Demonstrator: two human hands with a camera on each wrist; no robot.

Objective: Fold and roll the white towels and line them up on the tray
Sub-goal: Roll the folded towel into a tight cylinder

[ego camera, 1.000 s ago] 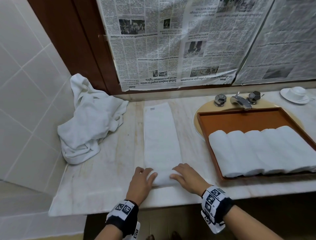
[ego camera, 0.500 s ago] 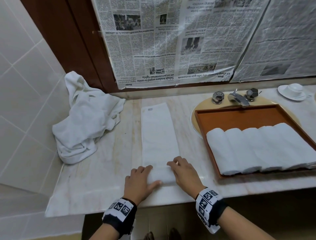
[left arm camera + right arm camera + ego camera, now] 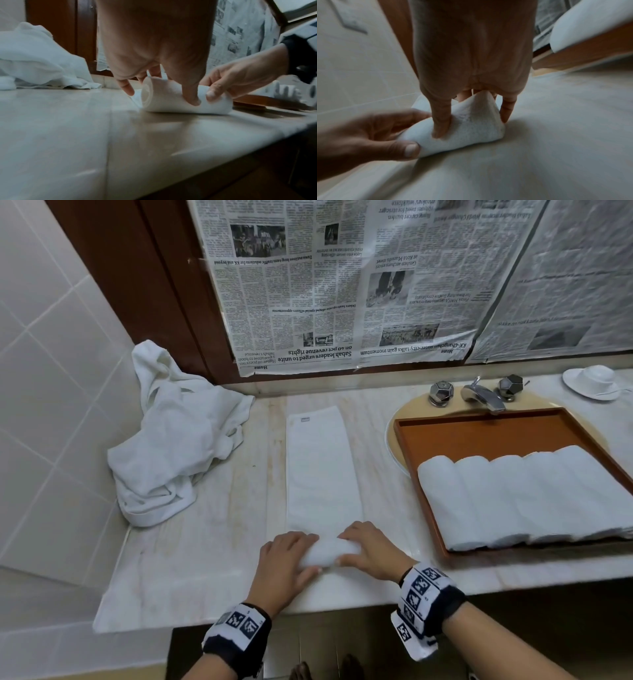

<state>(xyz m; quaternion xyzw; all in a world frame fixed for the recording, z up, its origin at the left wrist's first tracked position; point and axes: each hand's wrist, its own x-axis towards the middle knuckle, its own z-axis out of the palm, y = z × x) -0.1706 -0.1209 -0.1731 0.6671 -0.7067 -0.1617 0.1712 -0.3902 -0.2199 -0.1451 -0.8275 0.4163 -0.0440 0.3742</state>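
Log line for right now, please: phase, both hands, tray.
phase: rolling towel, near end rolled | left hand: grips roll | right hand: grips roll | tray: five rolls | pile: unfolded, counter's left

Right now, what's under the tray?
The tray sits over the round sink basin, beside the counter. Five rolled towels cover its front; the basin inside is hidden.

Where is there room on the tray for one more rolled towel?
The tray is bare across its back strip, between the rolled towels and the faucet. Its front is crowded with rolls lying side by side. The counter is also bare between the towel pile and the folded towel.
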